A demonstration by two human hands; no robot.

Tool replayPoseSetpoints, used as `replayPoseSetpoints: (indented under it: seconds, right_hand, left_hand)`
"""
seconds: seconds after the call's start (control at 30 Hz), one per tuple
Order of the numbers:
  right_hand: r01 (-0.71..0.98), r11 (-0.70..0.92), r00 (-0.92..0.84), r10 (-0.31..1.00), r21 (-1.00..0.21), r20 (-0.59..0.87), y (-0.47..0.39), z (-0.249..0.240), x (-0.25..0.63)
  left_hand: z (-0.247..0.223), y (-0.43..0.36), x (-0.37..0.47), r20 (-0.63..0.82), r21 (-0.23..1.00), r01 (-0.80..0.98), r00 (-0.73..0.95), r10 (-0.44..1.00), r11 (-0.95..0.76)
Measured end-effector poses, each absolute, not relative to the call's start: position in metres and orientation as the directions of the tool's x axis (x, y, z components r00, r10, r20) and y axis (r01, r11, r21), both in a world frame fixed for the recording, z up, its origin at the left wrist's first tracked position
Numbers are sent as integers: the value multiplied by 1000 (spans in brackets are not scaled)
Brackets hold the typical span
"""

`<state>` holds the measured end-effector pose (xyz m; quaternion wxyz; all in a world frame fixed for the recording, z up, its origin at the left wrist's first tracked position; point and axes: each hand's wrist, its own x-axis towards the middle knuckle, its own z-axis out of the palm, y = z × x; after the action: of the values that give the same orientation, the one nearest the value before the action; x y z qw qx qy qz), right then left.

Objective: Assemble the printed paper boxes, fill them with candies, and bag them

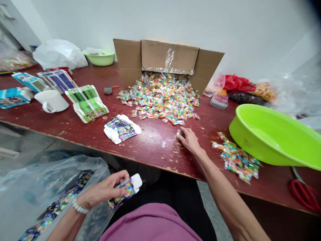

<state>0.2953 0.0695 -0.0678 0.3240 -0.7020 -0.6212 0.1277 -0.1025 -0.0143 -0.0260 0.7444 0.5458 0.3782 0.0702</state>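
My left hand (107,189) is wrapped round a small dark printed box (127,189) whose white end flap stands open, held above my lap. On the red table, my right hand (189,139) has its fingers closed on a wrapped candy (179,132). Just beyond it lies a big heap of wrapped candies (163,97), spilling from a cardboard box (170,55) on its side. A stack of flattened dark cartons (122,129) rests left of my right hand. A smaller candy pile (238,159) lies to the right.
A green basin (276,134) and red-handled scissors (304,194) are at the right. A clear bag of filled boxes (62,197) hangs below the table edge at left. A white mug (51,101) and green cartons (87,103) stand at the left.
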Motion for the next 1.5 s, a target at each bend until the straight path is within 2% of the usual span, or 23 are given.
replayPoseSetpoints:
  seconds: [0.1,0.23,0.37,0.43,0.5,0.6,0.7,0.9,1.0,1.07,1.13,1.2,1.27,1.33,1.4,1.5]
  right_hand:
    - [683,-61,228,964,-728,134,77,-61,297]
    - [465,-76,241,969,-882,44,68,-47,280]
    - [251,-67,197,980,-966,-17,30,-23,236]
    - [6,-62,158,986,-998,-61,10,-12,210]
    - [-87,-27,136,990,-996,-39,-6,-5,188]
    - [-22,44,184,982,-999,39,-23,-4,166]
    - [81,43,201,978,-996,58,-31,-7,157]
    - [-40,49,272,962,-998,36,-27,-5,155]
    - [102,52,244,967,-993,76,-31,-6,154]
    - [243,115,179,971,-963,162,-36,-9,154]
    - [296,180,108,970,-938,220,-42,-11,154]
    - [202,153,98,980,-967,176,-45,-12,155]
    - [35,47,95,994,-998,50,-46,-12,155]
    - [-98,-70,15,997,-993,-72,-45,-12,154]
    - [-142,-148,-115,985,-979,-132,-44,-12,153]
    - [-115,-103,-156,984,-988,-85,-44,-13,149]
  left_hand:
    - [-17,-17,-83,-443,862,153,690,572,483]
    - [-15,-19,-55,-379,880,7,616,691,476]
    - [-16,-20,-33,-342,894,-69,536,772,443]
    - [-15,-21,-25,-318,897,-98,536,782,431]
    - [-12,-24,-20,-293,900,-118,549,783,419]
    - [-9,-29,-15,-274,911,-109,560,782,398]
    - [-10,-33,-13,-290,911,-99,535,794,399]
    - [-14,-39,-12,-280,899,-163,501,819,407]
    - [-12,-40,-9,-270,897,-193,475,837,398]
    - [-9,-38,-7,-277,880,-237,448,850,412]
    - [-7,-36,-6,-317,835,-311,403,859,454]
    - [-7,-33,-6,-390,772,-370,366,845,516]
    - [-8,-31,-6,-438,732,-388,360,823,560]
    - [-10,-32,-7,-426,746,-378,362,829,548]
    - [-11,-34,-7,-380,795,-349,354,855,497]
    - [-11,-37,-6,-337,848,-298,336,879,439]
